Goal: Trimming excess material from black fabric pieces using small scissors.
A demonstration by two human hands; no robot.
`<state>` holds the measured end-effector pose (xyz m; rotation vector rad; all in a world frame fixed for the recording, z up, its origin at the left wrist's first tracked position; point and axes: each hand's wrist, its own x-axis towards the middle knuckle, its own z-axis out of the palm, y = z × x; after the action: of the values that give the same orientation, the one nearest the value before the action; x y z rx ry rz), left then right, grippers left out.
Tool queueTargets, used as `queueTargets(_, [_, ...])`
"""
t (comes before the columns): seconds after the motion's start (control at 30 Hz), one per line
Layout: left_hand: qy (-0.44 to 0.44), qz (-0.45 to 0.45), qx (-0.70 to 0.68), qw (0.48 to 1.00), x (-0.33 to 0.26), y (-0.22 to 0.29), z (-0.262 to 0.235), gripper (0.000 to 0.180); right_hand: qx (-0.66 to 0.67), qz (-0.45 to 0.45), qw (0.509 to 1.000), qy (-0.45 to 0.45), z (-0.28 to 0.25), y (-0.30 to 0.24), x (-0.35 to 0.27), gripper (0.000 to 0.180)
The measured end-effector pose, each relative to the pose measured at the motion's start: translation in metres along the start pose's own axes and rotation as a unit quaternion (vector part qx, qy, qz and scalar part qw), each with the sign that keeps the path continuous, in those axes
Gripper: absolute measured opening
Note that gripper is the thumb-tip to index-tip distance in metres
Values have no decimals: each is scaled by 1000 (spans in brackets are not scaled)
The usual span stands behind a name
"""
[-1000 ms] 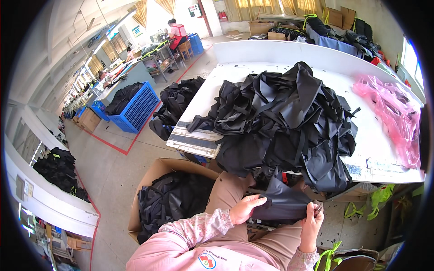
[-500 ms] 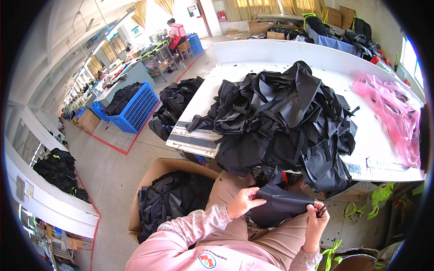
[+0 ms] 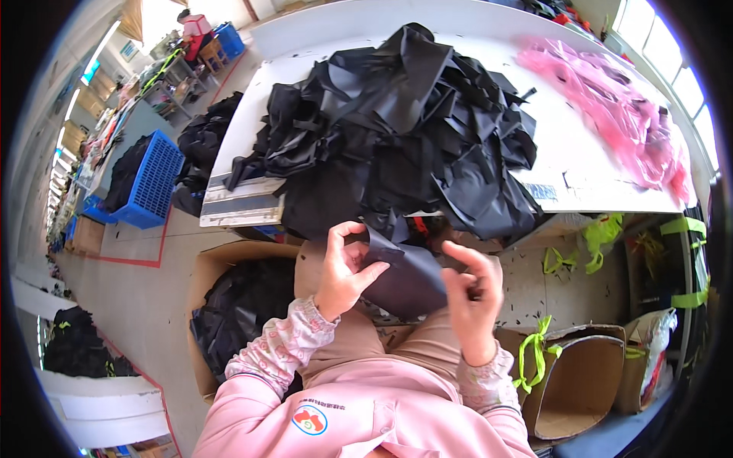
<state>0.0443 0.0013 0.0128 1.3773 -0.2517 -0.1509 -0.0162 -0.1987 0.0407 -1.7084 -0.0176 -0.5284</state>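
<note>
Pinching the black piece [image 3: 408, 282] lightly near its left edge would hold it best, spread flat enough for the far edge to show; it hangs just below the centre of the frame. The left hand [image 3: 336, 275] grasps it, thumb laid over the sheet, though the fingertips behind are hidden. The right hand [image 3: 472, 298] is beside the piece's right edge, too blurred for me to tell whether it grips anything (something dark sits within its curled fingers). Higher up, the piece's top merges with the black heap [image 3: 405, 145], hiding where one ends.
</note>
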Motion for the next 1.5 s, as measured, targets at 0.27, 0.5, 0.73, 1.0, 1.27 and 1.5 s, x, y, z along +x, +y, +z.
queueTargets(0.27, [-15, 90, 91, 992, -21, -3, 10, 74, -82, -72, 989, -103, 38, 0, -2, 36])
queueTargets(0.5, [-105, 134, 205, 964, -21, 14, 6, 32, -97, 1, 990, -102, 32, 6, -13, 21])
queueTargets(0.73, [-84, 83, 219, 969, -20, 9, -5, 25, -103, 23, 987, -120, 36, 11, -12, 16])
queueTargets(1.0, [-83, 66, 196, 975, -21, 3, -12, 18, -92, 10, 984, -153, 35, 10, -10, 11])
queueTargets(1.27, [-126, 205, 256, 936, -23, 10, -16, 14, -44, 22, 979, -200, 20, 8, -8, 10])
queueTargets(1.5, [-128, -158, -157, 966, -23, -6, -2, 12, -5, 9, 974, -225, 18, 12, -4, 10])
